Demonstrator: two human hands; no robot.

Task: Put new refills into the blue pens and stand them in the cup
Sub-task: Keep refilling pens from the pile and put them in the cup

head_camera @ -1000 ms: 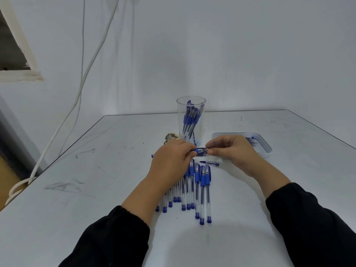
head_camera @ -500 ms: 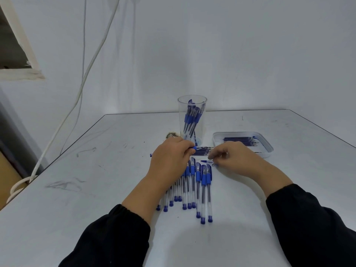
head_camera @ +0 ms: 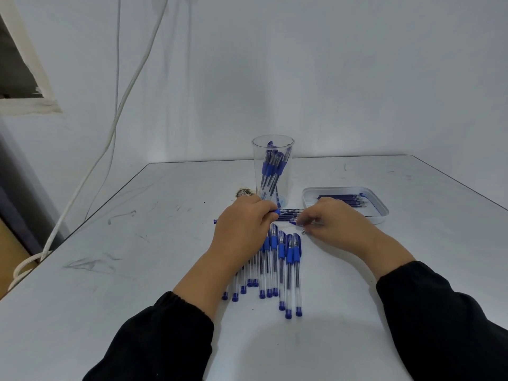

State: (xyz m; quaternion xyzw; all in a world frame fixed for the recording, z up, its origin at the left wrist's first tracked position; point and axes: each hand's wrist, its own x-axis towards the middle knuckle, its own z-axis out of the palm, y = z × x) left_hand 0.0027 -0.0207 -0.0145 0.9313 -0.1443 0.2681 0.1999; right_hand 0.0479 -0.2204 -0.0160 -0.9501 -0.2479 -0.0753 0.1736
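Blue pens (head_camera: 277,268) lie in a row on the table (head_camera: 137,270), partly under your left wrist. Your left hand (head_camera: 242,226) curls around a pen barrel, blue end poking out past the fingers (head_camera: 270,213). Your right hand (head_camera: 332,220) pinches a small blue part (too small to tell which) just above the tabletop. Loose refills (head_camera: 288,214) lie between your hands. Cup (head_camera: 272,169) stands behind, several pens upright inside. Tray (head_camera: 380,209) to its right holds more refills.

One cup (head_camera: 272,171), one tray (head_camera: 382,213), two hands, roughly ten pens (head_camera: 288,270) lying loose.
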